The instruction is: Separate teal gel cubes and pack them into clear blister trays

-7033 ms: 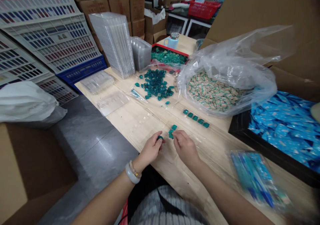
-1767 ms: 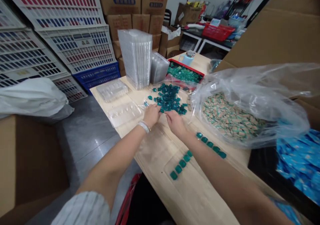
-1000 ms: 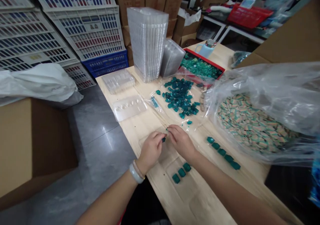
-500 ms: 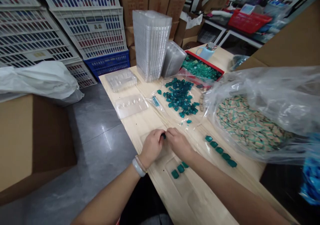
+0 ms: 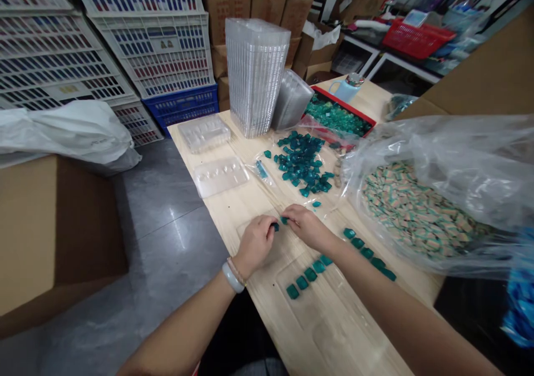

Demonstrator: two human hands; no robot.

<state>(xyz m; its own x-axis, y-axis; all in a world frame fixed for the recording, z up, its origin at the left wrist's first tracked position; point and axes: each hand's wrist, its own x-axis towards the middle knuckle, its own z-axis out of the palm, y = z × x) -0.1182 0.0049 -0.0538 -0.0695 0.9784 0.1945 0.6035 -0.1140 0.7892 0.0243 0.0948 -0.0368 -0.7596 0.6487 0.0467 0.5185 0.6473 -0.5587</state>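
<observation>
My left hand [image 5: 255, 243] pinches a small teal faceted piece [image 5: 275, 227] between its fingertips. A second teal piece [image 5: 284, 220] sits at the tips of my right hand [image 5: 307, 227], which is close to the left. Below both hands lies a clear plastic tray [image 5: 321, 320] on the pale wooden table [image 5: 246, 209], holding a slanted row of teal pieces [image 5: 309, 275]. Another row of teal pieces [image 5: 367, 252] lies to the right. A loose heap of teal pieces [image 5: 299, 164] sits on a clear plastic bag beyond my hands.
Beyond the heap stands a red-rimmed tray of green pieces [image 5: 337, 115]. A clear bag of tan-and-green packets [image 5: 417, 209] fills the right side. A tall stack of clear trays [image 5: 255, 75] and two loose trays [image 5: 220, 177] stand at the far left of the table.
The slanted row in the tray has grown longer toward the upper right. My right hand has drawn slightly rightward, away from the left hand.
</observation>
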